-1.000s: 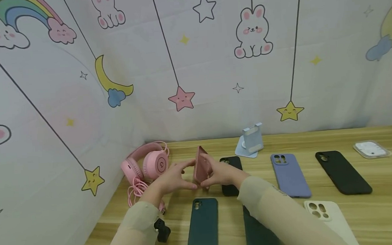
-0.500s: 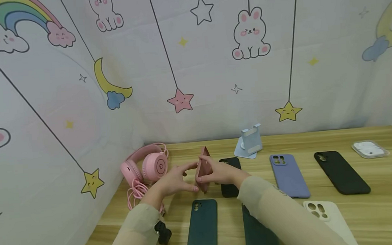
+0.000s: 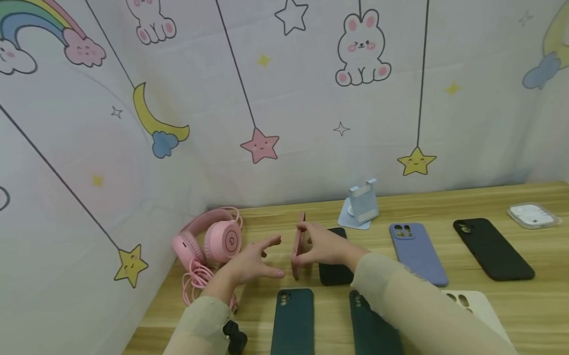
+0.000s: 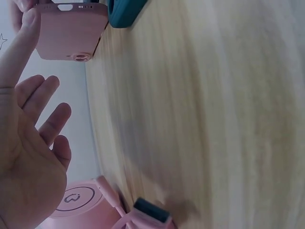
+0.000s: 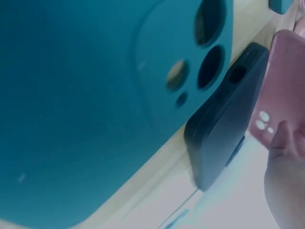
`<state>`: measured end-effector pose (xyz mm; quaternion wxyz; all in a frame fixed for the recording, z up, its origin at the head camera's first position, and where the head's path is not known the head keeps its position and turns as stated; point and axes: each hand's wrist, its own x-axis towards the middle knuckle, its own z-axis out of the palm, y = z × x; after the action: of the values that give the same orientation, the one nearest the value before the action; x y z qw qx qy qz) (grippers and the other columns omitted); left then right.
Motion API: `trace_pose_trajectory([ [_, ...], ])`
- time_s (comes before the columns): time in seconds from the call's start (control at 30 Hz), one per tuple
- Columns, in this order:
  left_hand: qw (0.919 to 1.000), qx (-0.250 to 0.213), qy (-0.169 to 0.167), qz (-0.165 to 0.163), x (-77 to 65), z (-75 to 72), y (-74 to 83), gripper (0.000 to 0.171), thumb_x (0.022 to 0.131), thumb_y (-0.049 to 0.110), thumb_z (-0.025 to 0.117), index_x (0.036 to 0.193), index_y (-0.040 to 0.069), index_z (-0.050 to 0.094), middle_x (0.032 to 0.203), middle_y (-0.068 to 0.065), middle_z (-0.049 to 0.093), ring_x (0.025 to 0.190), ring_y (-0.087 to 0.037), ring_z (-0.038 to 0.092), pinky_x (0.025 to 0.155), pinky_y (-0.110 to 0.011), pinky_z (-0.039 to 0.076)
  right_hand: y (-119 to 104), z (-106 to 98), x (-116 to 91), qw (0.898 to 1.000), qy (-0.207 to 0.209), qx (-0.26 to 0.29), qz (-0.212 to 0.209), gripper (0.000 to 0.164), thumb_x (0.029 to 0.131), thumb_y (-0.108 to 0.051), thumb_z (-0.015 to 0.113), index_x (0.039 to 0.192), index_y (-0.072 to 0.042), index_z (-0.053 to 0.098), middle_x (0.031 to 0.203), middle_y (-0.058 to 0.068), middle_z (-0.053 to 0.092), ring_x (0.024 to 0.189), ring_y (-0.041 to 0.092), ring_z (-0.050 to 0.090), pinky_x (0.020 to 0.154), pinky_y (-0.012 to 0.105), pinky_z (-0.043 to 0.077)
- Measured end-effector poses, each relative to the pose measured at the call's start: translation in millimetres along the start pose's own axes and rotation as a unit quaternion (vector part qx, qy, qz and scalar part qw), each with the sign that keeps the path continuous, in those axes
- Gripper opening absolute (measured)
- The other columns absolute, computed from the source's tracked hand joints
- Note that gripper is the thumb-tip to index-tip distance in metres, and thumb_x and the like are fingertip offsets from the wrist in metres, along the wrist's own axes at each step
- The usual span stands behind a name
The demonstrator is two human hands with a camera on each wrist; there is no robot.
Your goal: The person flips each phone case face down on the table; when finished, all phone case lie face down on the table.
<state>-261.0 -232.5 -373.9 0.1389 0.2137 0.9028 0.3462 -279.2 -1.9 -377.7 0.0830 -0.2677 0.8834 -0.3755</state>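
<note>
My right hand point(image 3: 329, 245) pinches a pink phone case point(image 3: 298, 246), which stands on edge and shows nearly edge-on in the head view. Its camera holes and inner side show in the right wrist view, with fingers point(image 5: 282, 136) on the case. To its left, my left hand point(image 3: 250, 262) is spread with nothing in it, a gap between its fingertips and the case. Under my right hand lies a black phone case point(image 3: 335, 271), partly hidden. Nearer me lie one dark teal phone case point(image 3: 292, 327) and another dark teal case point(image 3: 375, 328), partly behind my right sleeve.
Pink headphones point(image 3: 222, 239) with a bundled cable point(image 3: 198, 278) lie at the left. A light blue phone stand point(image 3: 363, 205) is at the back. Rightward are a purple case point(image 3: 419, 253), a black case point(image 3: 493, 249), a cream case point(image 3: 480, 309) and a clear box point(image 3: 533, 215).
The pink case has turned more edge-on and shifted slightly right with my right hand. My left fingertips, earlier right at its edge, are now apart from it.
</note>
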Motion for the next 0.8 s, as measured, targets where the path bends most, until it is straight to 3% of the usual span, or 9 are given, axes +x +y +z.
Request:
trace_pose_trajectory([
  [0.13,1.0,0.001,0.002,-0.003,1.5,0.0,-3.8,0.084,0.08,0.026,0.076,0.148,0.016,0.029,0.147,-0.007,0.035,0.126,-0.04,0.038,0.095,-0.052,0.038,4,-5,-2,1.0,0.001,-0.003,-0.016,0.075,0.078,-0.038,0.075,0.136,-0.003,0.041,0.14,0.012,0.039,0.13,0.028,0.036,0.102,0.046,0.033],
  [0.27,1.0,0.001,0.0,-0.006,3.1,-0.6,-7.8,0.085,0.079,0.027,0.076,0.148,0.014,0.028,0.148,-0.007,0.035,0.126,-0.041,0.038,0.097,-0.052,0.037,9,-8,-4,0.999,-0.005,0.002,-0.04,0.068,0.078,-0.032,0.074,0.132,-0.003,0.044,0.137,0.013,0.041,0.128,0.029,0.037,0.101,0.047,0.033],
  [0.53,0.9999,-0.009,-0.003,-0.007,4.7,0.8,-13.5,0.085,0.078,0.029,0.078,0.146,0.01,0.032,0.147,-0.008,0.036,0.125,-0.039,0.041,0.098,-0.051,0.036,14,-8,-8,0.998,-0.039,0.024,-0.033,0.082,0.079,-0.03,0.074,0.143,-0.001,0.03,0.141,0.014,0.037,0.123,0.03,0.042,0.098,0.044,0.037],
  [0.63,0.9998,-0.017,-0.004,-0.012,4.7,1.2,-15.2,0.084,0.078,0.028,0.077,0.146,0.009,0.032,0.147,-0.008,0.035,0.125,-0.039,0.04,0.098,-0.051,0.036,12,-5,-9,0.998,-0.056,0.032,-0.018,0.085,0.08,-0.03,0.074,0.144,-0.002,0.027,0.141,0.013,0.037,0.113,0.029,0.049,0.092,0.042,0.041],
  [0.8,0.9995,-0.026,-0.003,-0.018,4.5,1.8,-20.0,0.081,0.08,0.028,0.075,0.146,0.009,0.032,0.148,-0.008,0.035,0.126,-0.04,0.039,0.098,-0.051,0.036,9,2,-8,0.997,-0.067,0.023,-0.004,0.086,0.08,-0.031,0.075,0.144,-0.003,0.027,0.142,0.012,0.038,0.12,0.029,0.046,0.097,0.044,0.039],
])
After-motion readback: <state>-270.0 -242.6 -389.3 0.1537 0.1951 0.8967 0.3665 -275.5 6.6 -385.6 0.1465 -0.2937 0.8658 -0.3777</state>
